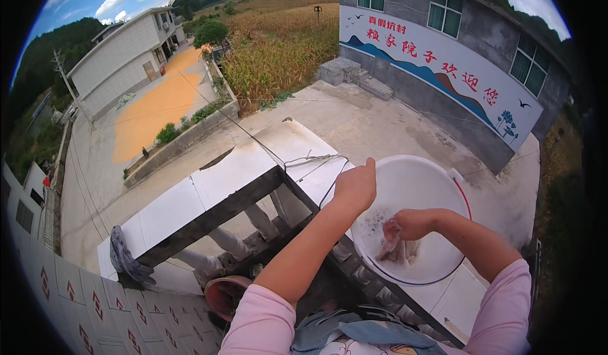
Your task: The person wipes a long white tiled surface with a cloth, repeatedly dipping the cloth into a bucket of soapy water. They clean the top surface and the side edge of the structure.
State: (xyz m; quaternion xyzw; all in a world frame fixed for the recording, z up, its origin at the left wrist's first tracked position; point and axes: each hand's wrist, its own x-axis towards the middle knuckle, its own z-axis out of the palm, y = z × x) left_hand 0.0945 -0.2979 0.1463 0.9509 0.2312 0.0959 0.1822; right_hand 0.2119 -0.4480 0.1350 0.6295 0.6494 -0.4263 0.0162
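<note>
A white plastic bucket with a red-sleeved wire handle stands on the tiled top of a balustrade. It holds cloudy water with bubbles at its left side. My right hand is inside the bucket, its fingers closed on a wet, pinkish cloth that lies partly in the water. At the bucket's left rim is my left hand, its thumb pointing up along the rim; most of its fingers are hidden, so its grip cannot be made out.
Wires are tied around the white-tiled balustrade ledge. A grey cloth hangs over its left end. Below, a reddish pot stands near stone balusters. Beyond the ledge lie a concrete yard well below, orange grain spread out, and a grey building.
</note>
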